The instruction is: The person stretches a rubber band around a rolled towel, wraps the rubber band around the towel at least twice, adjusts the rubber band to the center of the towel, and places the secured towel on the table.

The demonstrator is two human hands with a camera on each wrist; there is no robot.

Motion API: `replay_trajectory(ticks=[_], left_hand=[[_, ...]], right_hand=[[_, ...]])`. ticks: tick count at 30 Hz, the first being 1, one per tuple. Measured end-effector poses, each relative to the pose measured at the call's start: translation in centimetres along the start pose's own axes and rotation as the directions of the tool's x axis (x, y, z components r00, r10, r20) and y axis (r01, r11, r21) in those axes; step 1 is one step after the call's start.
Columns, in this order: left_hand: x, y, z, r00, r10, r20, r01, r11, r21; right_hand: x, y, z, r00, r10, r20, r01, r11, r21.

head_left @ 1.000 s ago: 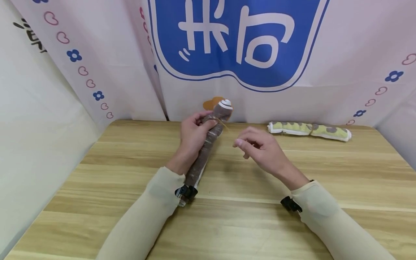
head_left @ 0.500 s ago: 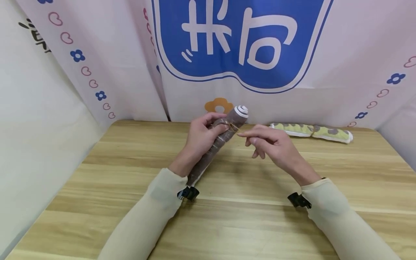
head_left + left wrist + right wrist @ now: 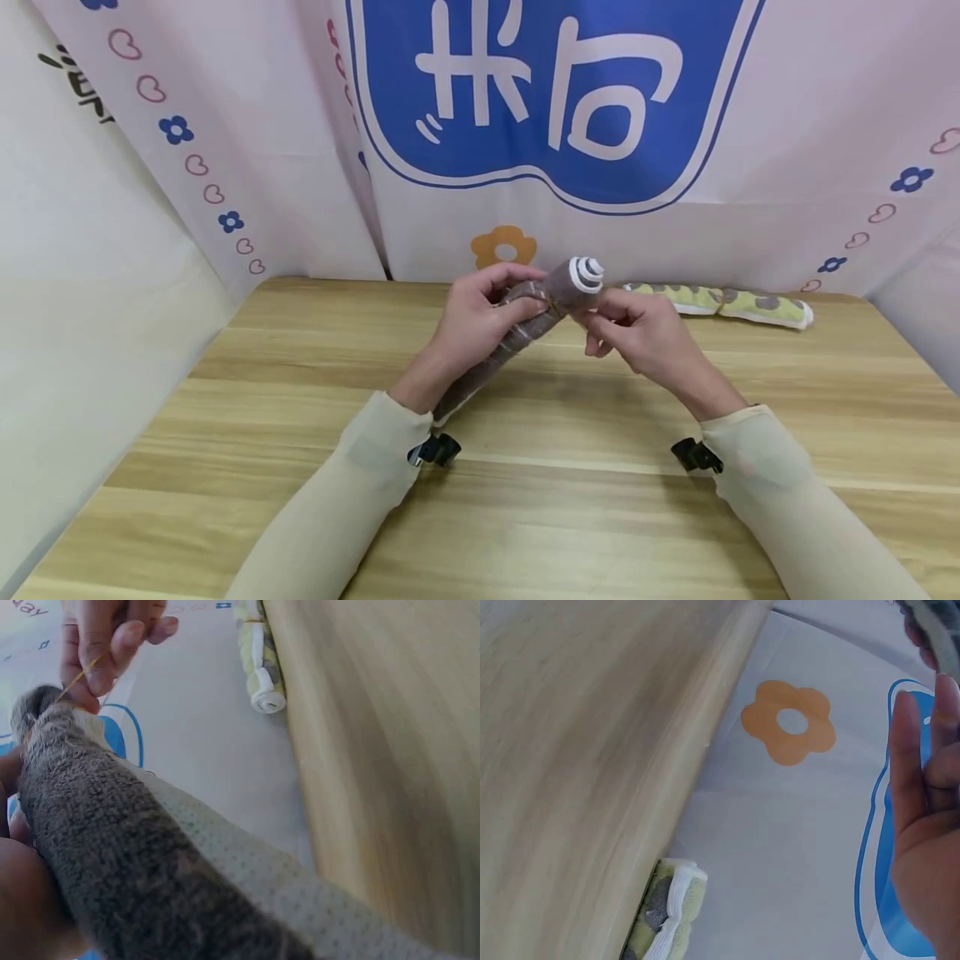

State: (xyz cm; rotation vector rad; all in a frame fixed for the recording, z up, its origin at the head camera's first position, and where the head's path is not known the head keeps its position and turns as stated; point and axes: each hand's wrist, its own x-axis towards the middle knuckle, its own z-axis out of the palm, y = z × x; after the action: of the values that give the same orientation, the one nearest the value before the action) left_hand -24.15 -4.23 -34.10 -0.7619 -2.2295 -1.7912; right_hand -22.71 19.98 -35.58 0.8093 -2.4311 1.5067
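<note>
A grey-brown rolled towel (image 3: pixel 523 336) with a pale backing is held up at a slant over the table, its white spiral end pointing up and right. My left hand (image 3: pixel 472 329) grips it near the upper end, thumb along the near side. In the left wrist view, a thin yellowish rubber band (image 3: pixel 79 678) runs taut from the towel (image 3: pixel 135 825) to my right hand (image 3: pixel 105 637), whose thumb and fingers pinch it. The head view has the right hand (image 3: pixel 648 329) close beside the towel's upper end.
A second rolled towel (image 3: pixel 757 308), yellow-green with grey spots and a band round its middle, lies at the back right of the wooden table (image 3: pixel 570 500). Right behind the table's back edge hangs a white printed cloth (image 3: pixel 300 208).
The towel's upper end has swung right and tipped towards the camera. My right hand has come in to its upper end and taken hold of the rubber band.
</note>
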Motion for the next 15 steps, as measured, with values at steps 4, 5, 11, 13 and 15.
replay_trajectory(ticks=[4, 5, 11, 13, 15], left_hand=[[-0.1, 0.3, 0.0, 1.000, 0.020, 0.014, -0.019, 1.000, -0.011], [-0.2, 0.4, 0.0, 1.000, 0.017, 0.012, -0.017, 1.000, -0.014], [-0.2, 0.5, 0.0, 0.996, -0.055, -0.072, 0.051, 0.997, -0.055], [-0.1, 0.4, 0.0, 0.990, -0.089, -0.111, 0.081, 0.994, -0.067], [0.0, 0.3, 0.0, 0.983, -0.118, -0.140, 0.108, 0.991, -0.074]], right_hand=[[0.2, 0.3, 0.2, 0.997, 0.018, -0.070, -0.017, 1.000, 0.010], [0.2, 0.4, 0.3, 0.996, 0.024, -0.084, -0.024, 1.000, 0.009], [0.0, 0.5, 1.4, 0.996, -0.062, -0.064, 0.059, 0.997, -0.042], [0.0, 0.4, 1.8, 0.993, -0.115, -0.014, 0.115, 0.993, -0.024], [0.0, 0.3, 2.1, 0.984, -0.174, 0.039, 0.173, 0.984, 0.041]])
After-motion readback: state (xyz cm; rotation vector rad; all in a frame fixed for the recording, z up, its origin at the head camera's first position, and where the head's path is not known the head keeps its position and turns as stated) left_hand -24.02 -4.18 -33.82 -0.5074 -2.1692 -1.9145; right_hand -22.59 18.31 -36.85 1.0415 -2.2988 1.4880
